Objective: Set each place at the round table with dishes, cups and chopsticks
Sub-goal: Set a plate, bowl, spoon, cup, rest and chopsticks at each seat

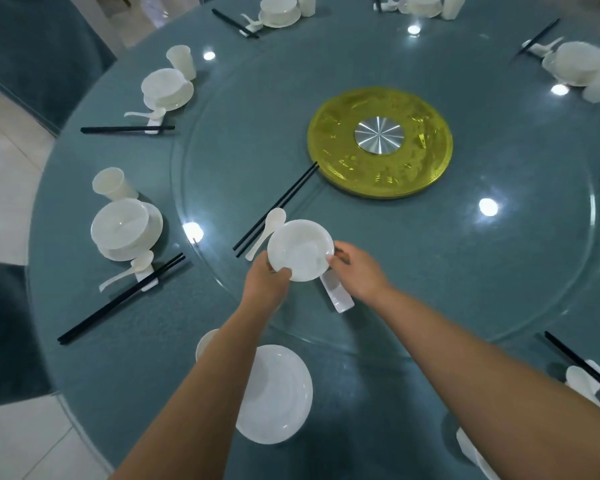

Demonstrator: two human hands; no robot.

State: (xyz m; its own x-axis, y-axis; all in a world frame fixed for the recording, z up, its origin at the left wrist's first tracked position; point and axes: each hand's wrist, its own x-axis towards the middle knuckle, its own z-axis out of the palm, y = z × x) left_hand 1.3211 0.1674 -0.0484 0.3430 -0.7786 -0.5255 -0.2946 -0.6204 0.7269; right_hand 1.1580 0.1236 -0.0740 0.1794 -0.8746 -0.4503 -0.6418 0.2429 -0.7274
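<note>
At frame centre my left hand [267, 284] and right hand [359, 268] both grip one shallow white ceramic bowl [300, 250] above the teal round tabletop [430, 271]; beside it lie one black chopstick pair [276, 209] and one white spoon [267, 232].

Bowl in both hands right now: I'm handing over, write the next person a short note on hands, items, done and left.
Left hand and right hand both grip the bowl by its rim, above the glass turntable.
On the turntable: chopsticks, spoon, rest.
Plate lies at the near place, a cup beside it.
Done: the left places, each with bowl, cup, spoon and chopsticks.
Left: bowl onto the plate, then rest, spoon and chopsticks beside it.
</note>
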